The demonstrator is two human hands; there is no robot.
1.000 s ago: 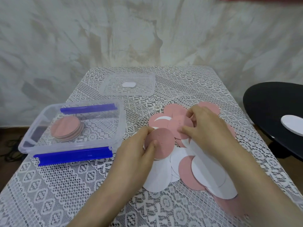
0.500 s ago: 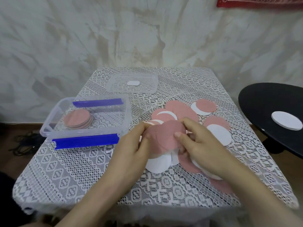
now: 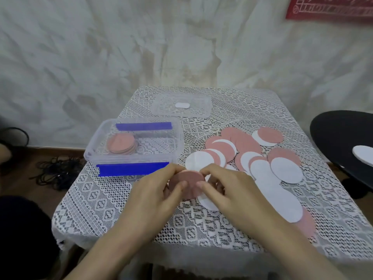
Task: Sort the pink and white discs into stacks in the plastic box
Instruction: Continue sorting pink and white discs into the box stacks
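By the box (image 3: 141, 157), pink disc (image 3: 188, 179) (edge-pinched) between left hand (image 3: 153, 191) and right hand (image 3: 229, 190).

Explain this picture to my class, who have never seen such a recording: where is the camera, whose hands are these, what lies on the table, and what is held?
No machine here: a person wears one camera on the head, looking forward and down, so the picture shows their own arms. The left hand and right hand together pinch a pink disc by its edges, above a lace-covered table. On it, to the left, stands a clear plastic box with blue clips, holding a stack of pink discs. A clear lid lies behind it. To the right, loose pink and white discs overlap in a pile.
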